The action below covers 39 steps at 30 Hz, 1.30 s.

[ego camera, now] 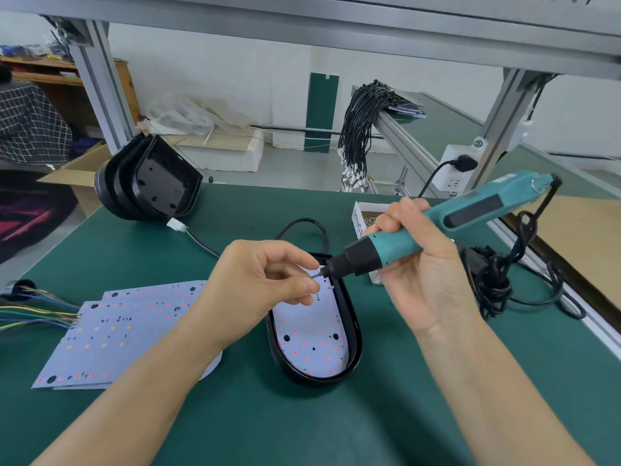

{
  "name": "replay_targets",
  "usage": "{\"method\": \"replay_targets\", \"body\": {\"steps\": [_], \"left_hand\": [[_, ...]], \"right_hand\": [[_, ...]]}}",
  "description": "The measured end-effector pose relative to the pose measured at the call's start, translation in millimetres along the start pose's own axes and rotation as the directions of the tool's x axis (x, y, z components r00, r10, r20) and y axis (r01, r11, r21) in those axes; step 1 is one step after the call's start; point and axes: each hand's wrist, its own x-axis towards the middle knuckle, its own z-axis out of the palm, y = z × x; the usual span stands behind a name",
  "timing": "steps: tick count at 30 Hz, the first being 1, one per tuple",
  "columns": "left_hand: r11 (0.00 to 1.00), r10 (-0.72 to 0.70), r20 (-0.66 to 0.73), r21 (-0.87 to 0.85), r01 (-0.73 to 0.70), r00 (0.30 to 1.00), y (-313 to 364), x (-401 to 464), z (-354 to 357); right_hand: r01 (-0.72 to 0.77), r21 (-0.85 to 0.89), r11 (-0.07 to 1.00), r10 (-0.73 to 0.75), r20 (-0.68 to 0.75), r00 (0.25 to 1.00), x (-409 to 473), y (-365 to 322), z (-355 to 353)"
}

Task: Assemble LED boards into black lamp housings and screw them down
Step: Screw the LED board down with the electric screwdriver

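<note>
We're loading a screw onto the tip of the electric screwdriver right now. Our left hand is pinching the little screw between thumb and fingertips, and our right hand is gripping the teal driver, angled down toward it.

Progress-wise: one LED board is already sitting inside the black housing just under both hands. Looks like one screw might already be in near the top of that board, but it's tiny, so we can't swear to it. The rest of the holes are looking open, so most of the screwing is probably still ahead.

Plenty left after that too: a pile of loose boards is lying to the left of our left hand, and a stack of empty housings is waiting beyond it at the far side of the bench.

The screw box is sitting right behind the right hand. The driver's tangled cord is bunching up to the right, and a black cable is looping behind the housing; neither's blocking the board.
</note>
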Motion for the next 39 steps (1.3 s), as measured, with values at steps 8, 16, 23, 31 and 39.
{"method": "replay_targets", "body": {"steps": [8, 16, 23, 31, 39], "left_hand": [[0.991, 0.072, -0.049, 0.119, -0.066, 0.996, -2, 2, 2], [0.995, 0.053, -0.096, 0.086, -0.045, 0.994, -3, 0, 7], [0.991, 0.072, -0.136, 0.122, -0.055, 0.988, -3, 0, 11], [0.968, 0.158, -0.133, 0.219, -0.126, 0.979, -2, -2, 8], [0.907, -0.395, -0.413, -0.032, 0.42, 0.821, -31, 2, -15]], "right_hand": [[0.004, 0.057, 0.998, 0.0, -0.058, 0.998, 1, 2, 0], [0.041, 0.045, 0.998, -0.037, -0.085, 0.996, 1, 4, 2], [0.054, 0.037, 0.998, -0.051, -0.094, 0.994, -1, 5, 2], [0.071, 0.053, 0.996, -0.066, -0.087, 0.994, 3, 2, 1], [0.042, 0.029, 0.999, -0.039, -0.104, 0.994, 23, 19, -6]]}}
